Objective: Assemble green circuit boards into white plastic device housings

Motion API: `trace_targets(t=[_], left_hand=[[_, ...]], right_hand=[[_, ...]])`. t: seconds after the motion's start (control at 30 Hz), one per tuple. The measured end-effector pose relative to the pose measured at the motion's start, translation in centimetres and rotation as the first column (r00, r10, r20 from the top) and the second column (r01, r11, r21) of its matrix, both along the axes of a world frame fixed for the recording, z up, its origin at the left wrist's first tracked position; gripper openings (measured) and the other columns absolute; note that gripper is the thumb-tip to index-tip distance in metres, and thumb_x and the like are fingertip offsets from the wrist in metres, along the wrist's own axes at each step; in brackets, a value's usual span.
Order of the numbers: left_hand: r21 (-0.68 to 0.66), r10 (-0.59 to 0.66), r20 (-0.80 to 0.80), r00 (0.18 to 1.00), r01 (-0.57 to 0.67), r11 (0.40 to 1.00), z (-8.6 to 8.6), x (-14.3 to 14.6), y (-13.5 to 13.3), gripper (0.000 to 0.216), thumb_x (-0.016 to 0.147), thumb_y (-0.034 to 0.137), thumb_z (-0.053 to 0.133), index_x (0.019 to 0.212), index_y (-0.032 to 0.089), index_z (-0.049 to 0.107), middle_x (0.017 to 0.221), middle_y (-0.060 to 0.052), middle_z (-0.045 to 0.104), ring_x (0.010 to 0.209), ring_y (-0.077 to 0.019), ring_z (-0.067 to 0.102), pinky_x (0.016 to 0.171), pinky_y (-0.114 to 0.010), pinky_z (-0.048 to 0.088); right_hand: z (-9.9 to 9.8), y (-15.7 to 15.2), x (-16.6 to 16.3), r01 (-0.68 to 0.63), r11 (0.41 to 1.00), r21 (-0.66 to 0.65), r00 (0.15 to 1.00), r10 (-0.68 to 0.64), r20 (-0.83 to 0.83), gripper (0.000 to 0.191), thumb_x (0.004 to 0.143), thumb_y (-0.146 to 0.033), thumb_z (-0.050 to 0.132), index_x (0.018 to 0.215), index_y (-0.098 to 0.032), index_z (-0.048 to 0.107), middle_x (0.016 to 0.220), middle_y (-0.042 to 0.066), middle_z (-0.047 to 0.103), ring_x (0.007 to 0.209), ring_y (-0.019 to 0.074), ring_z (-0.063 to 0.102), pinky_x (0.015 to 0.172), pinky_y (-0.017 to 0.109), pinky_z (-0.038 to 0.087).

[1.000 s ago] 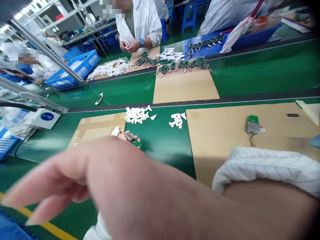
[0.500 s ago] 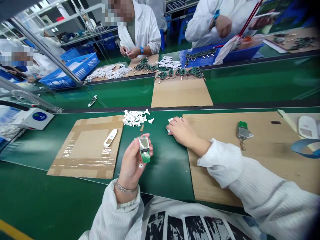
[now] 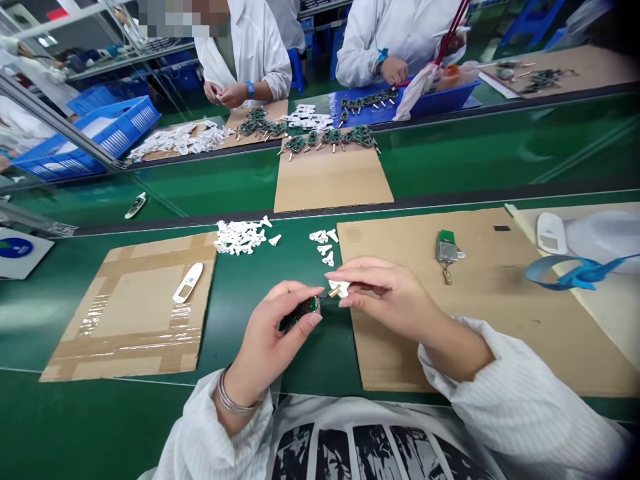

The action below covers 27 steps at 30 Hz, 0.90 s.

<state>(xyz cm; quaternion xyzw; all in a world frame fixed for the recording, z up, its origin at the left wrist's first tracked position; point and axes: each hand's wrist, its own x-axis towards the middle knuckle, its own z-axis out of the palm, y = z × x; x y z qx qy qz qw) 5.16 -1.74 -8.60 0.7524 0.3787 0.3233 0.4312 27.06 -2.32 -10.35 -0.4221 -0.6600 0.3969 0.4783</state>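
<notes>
My left hand (image 3: 274, 331) is closed round a small green circuit board (image 3: 301, 311) with a metal probe tip pointing right. My right hand (image 3: 387, 291) pinches a small white plastic cap (image 3: 342, 288) right at that tip. Both hands hover over the green bench in front of me. A few loose white caps (image 3: 324, 243) lie just beyond my hands, and a bigger heap of white caps (image 3: 239, 236) lies to their left. A second green circuit board (image 3: 446, 249) rests on the cardboard sheet (image 3: 500, 320) to the right. A white housing shell (image 3: 189, 282) lies on the left cardboard (image 3: 125, 327).
Across the green conveyor (image 3: 450, 160), people in white coats work at another cardboard sheet (image 3: 330, 180) lined with several circuit boards (image 3: 330, 139). A blue crate (image 3: 95, 133) stands far left. A white pad with a blue strap (image 3: 580, 272) lies at the right.
My right hand left the loose caps with one cap and came to the board. My left hand tilted the board sideways, tip toward the cap. The view shifted right.
</notes>
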Motion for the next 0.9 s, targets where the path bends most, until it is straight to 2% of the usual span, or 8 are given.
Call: trace_targets(t=[0.1, 0.23, 0.33, 0.47, 0.57, 0.7, 0.8, 0.9], left_hand=[[0.208, 0.027, -0.119, 0.993, -0.001, 0.978, -0.1, 0.4, -0.1, 0.032, 0.089, 0.021, 0.061, 0.121, 0.024, 0.062, 0.103, -0.007, 0.065, 0.091, -0.0178, 0.06, 0.079, -0.032, 0.05], [0.399, 0.075, -0.235, 0.969, 0.026, 0.916, -0.3, 0.7, -0.3, 0.036, 0.086, 0.023, 0.065, 0.122, 0.023, 0.058, 0.103, -0.007, 0.067, 0.089, -0.0194, 0.059, 0.08, -0.035, 0.049], [0.444, 0.105, -0.262, 0.959, 0.023, 0.896, -0.3, 0.9, -0.5, 0.033, 0.086, 0.025, 0.066, 0.118, 0.022, 0.057, 0.1, -0.007, 0.067, 0.087, -0.0203, 0.06, 0.078, -0.036, 0.049], [0.502, 0.142, -0.241, 0.96, -0.002, 0.865, -0.1, 0.9, -0.5, 0.03, 0.084, 0.023, 0.068, 0.113, 0.022, 0.058, 0.099, -0.007, 0.068, 0.086, -0.0196, 0.059, 0.076, -0.034, 0.049], [0.534, 0.138, -0.222, 0.965, 0.002, 0.845, 0.0, 0.9, -0.5, 0.03, 0.083, 0.02, 0.069, 0.111, 0.02, 0.059, 0.099, -0.007, 0.068, 0.086, -0.019, 0.059, 0.077, -0.034, 0.049], [0.565, 0.138, -0.229, 0.964, 0.016, 0.825, 0.0, 1.1, -0.6, 0.03, 0.082, 0.018, 0.07, 0.11, 0.02, 0.06, 0.099, -0.007, 0.068, 0.086, -0.0194, 0.059, 0.077, -0.034, 0.048], [0.584, 0.141, -0.227, 0.964, 0.019, 0.811, 0.0, 1.1, -0.7, 0.031, 0.082, 0.018, 0.069, 0.111, 0.021, 0.059, 0.099, -0.007, 0.068, 0.086, -0.0198, 0.059, 0.077, -0.034, 0.049], [0.601, 0.145, -0.216, 0.966, 0.014, 0.799, 0.0, 1.2, -0.7, 0.031, 0.082, 0.017, 0.07, 0.111, 0.019, 0.059, 0.099, -0.007, 0.068, 0.086, -0.0195, 0.059, 0.076, -0.034, 0.049]], right_hand=[[0.0, -0.4, 0.3, -0.04, 0.996, 0.075, 0.995, 0.034, 0.089, 0.025, 0.09, -0.021, 0.061, 0.112, -0.028, 0.072, 0.097, 0.004, 0.072, 0.084, 0.0154, 0.068, 0.075, 0.03, 0.059], [-0.1, -1.1, 0.2, -0.023, 0.992, -0.125, 1.0, 0.026, 0.018, 0.017, 0.091, -0.031, 0.061, 0.104, -0.021, 0.067, 0.076, 0.001, 0.069, 0.064, 0.0132, 0.066, 0.059, 0.025, 0.058], [-0.2, -1.4, 0.0, -0.017, 0.985, -0.17, 0.999, 0.009, -0.045, 0.016, 0.093, -0.034, 0.058, 0.092, -0.019, 0.065, 0.075, 0.002, 0.068, 0.06, 0.0124, 0.065, 0.055, 0.023, 0.056], [-0.5, -1.6, -0.1, -0.007, 0.98, -0.197, 0.994, -0.014, -0.108, 0.015, 0.089, -0.03, 0.064, 0.098, -0.02, 0.069, 0.092, 0.005, 0.071, 0.07, 0.0148, 0.07, 0.065, 0.028, 0.062], [-0.6, -1.8, -0.1, 0.026, 0.978, -0.209, 0.993, -0.05, -0.111, 0.012, 0.086, -0.026, 0.068, 0.096, -0.021, 0.071, 0.09, 0.005, 0.072, 0.075, 0.0158, 0.071, 0.071, 0.029, 0.063], [-0.6, -1.9, -0.2, 0.009, 0.986, -0.166, 0.981, -0.041, -0.189, 0.01, 0.083, -0.024, 0.072, 0.092, -0.022, 0.073, 0.086, 0.003, 0.073, 0.075, 0.0156, 0.071, 0.068, 0.027, 0.063], [-0.5, -1.8, -0.4, 0.07, 0.994, -0.082, 0.986, -0.082, -0.148, 0.007, 0.082, -0.023, 0.073, 0.088, -0.025, 0.075, 0.087, 0.004, 0.075, 0.083, 0.0182, 0.071, 0.071, 0.03, 0.062], [-0.5, -1.8, -0.4, 0.108, 0.988, -0.108, 0.989, -0.118, -0.094, 0.007, 0.08, -0.023, 0.074, 0.087, -0.024, 0.076, 0.088, 0.004, 0.076, 0.082, 0.0188, 0.072, 0.071, 0.031, 0.062]])
